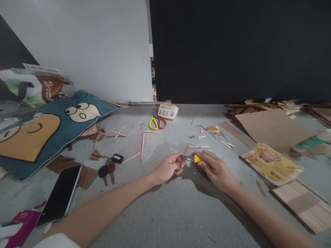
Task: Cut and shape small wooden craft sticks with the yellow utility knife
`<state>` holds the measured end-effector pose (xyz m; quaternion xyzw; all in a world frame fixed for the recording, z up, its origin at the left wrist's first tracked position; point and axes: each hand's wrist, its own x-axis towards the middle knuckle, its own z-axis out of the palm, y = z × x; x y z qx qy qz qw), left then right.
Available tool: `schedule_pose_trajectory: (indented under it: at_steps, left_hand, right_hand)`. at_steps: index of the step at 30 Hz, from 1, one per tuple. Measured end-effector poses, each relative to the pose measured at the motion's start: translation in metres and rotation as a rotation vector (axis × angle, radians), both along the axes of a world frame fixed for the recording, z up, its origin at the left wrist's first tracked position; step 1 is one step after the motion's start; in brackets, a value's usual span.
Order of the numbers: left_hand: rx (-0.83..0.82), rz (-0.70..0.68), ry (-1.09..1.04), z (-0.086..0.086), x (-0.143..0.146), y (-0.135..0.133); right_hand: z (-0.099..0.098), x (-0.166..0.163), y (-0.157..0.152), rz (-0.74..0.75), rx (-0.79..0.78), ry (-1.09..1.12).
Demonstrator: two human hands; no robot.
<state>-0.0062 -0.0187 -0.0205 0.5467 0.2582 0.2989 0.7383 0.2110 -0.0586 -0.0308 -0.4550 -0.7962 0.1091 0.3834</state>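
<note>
My right hand point(216, 168) is closed round a yellow utility knife point(192, 158), whose metal blade points left. My left hand point(169, 167) is closed in a pinch on a small wooden stick point(185, 150) right at the blade tip. Both hands rest low over the grey floor point(181, 206), near its middle. More wooden sticks point(199, 147) lie just beyond the hands.
Scissors point(157, 123) with yellow and red handles and a small packet point(168, 111) lie farther back. A pink pencil point(142, 146), keys point(110, 167) and a phone point(60, 194) lie to the left beside a blue cushion point(49, 127). Cardboard point(271, 127), a yellow booklet point(271, 163) and stacked sticks point(302, 203) are on the right.
</note>
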Motion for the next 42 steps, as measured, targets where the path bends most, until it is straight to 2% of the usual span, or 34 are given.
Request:
schedule_pose_trajectory:
  at_steps: [6,11,16,21,27,31,34,36,38,40,42]
  left_hand:
    - [0.029,0.053,-0.036,-0.001,-0.002,0.001]
    - [0.126,0.151,0.057,-0.007,-0.003,0.0]
    - [0.167,0.215,0.138,-0.006,-0.001,-0.003]
    - [0.155,0.314,0.027,-0.005,0.001,-0.003]
    - [0.231,0.555,-0.082,-0.003,0.002,-0.006]
    - [0.246,0.581,-0.087,-0.002,0.002,-0.007]
    - [0.239,0.579,-0.083,-0.002,0.002,-0.007]
    - [0.237,0.571,-0.074,-0.003,0.002,-0.007]
    - [0.236,0.567,-0.064,-0.003,0.002,-0.006]
    - [0.23,0.565,-0.057,-0.004,0.003,-0.005]
    - [0.221,0.566,-0.05,-0.005,0.003,-0.004]
  right_hand:
    - [0.0,0.002,-0.002,-0.011,0.023,0.004]
    - [0.001,0.001,-0.003,-0.026,-0.007,0.008]
    - [0.001,0.0,-0.004,-0.049,-0.019,0.012]
    - [0.0,0.001,-0.005,-0.042,-0.014,-0.011]
    - [0.002,-0.002,-0.003,-0.023,-0.016,-0.147]
    - [0.007,-0.009,-0.004,-0.013,-0.057,-0.22]
    - [0.01,-0.011,-0.002,-0.01,-0.053,-0.158]
    - [0.01,-0.005,0.005,-0.057,-0.031,-0.097]
    - [0.006,0.006,0.015,-0.185,-0.008,-0.092]
    - [-0.002,0.022,0.029,-0.327,0.02,-0.165]
    - [-0.012,0.038,0.044,-0.388,0.021,-0.237]
